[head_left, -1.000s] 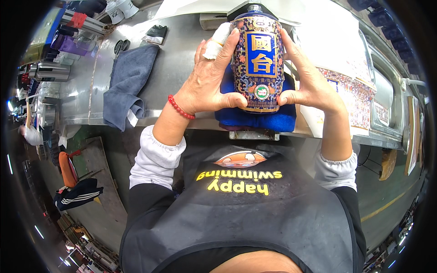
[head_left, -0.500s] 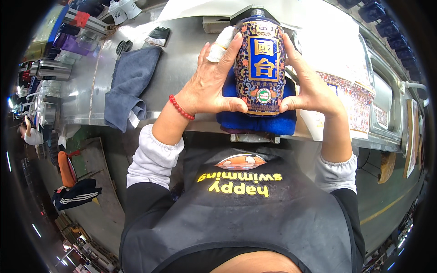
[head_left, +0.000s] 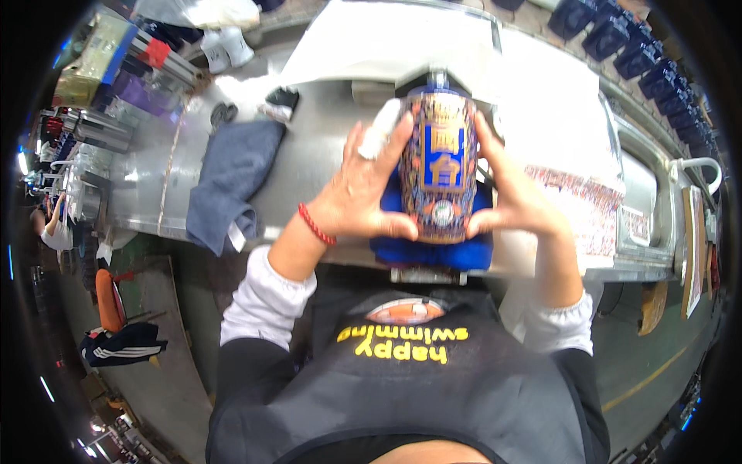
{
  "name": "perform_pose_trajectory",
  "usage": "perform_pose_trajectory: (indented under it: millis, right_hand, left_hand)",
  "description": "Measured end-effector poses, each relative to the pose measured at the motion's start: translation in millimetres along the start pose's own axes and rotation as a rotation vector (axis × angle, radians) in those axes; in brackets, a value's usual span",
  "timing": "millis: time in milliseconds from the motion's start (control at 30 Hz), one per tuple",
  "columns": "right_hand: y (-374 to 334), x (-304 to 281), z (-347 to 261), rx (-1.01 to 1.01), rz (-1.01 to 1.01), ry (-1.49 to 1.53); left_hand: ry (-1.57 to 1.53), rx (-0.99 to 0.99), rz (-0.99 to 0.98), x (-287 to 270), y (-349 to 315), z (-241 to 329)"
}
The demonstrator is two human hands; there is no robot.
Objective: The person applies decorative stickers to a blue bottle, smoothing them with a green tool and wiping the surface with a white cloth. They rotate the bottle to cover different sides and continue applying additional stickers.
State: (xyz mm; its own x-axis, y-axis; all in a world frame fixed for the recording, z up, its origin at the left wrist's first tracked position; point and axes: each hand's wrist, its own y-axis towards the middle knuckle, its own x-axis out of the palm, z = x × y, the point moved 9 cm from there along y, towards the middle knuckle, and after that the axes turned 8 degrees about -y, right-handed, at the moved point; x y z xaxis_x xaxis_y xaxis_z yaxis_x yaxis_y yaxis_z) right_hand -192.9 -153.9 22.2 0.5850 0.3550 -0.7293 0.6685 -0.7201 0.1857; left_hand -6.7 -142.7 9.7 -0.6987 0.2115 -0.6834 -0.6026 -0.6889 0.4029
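Cloth (head_left: 236,174), grey-blue, rumpled on the left of a steel bench (head_left: 309,147), left hand (head_left: 355,197) gripping the left side of a patterned blue bottle (head_left: 440,182), its neck pointing far, blue padding (head_left: 468,256) under it by the near edge, right hand (head_left: 519,203) clasping its right side

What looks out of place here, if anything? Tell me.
The grey-blue cloth left of the bottle looks askew: it lies rumpled, its lower end hanging over the front edge of the bench. I see no spill or damage, though the picture is blurred.
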Motion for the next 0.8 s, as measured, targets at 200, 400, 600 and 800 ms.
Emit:
perform_pose_trajectory:
  millis: [200,400,600,800]
  right_hand:
    - [0,-6,-7,0.021,0.000,0.029]
    - [1,-2,-4,0.022,0.015,0.095]
    - [1,-6,-1,0.096,-0.017,0.091]
    - [8,-8,-1,0.093,-0.030,0.043]
  left_hand:
    - [-0.013,-0.076,-0.049,-1,-1,-2]
    - [-0.040,-0.091,-0.055,4,-2,-8]
    - [-0.066,-0.126,-0.010,-9,2,-8]
    - [-0.047,-0.167,0.067,-12,6,-12]
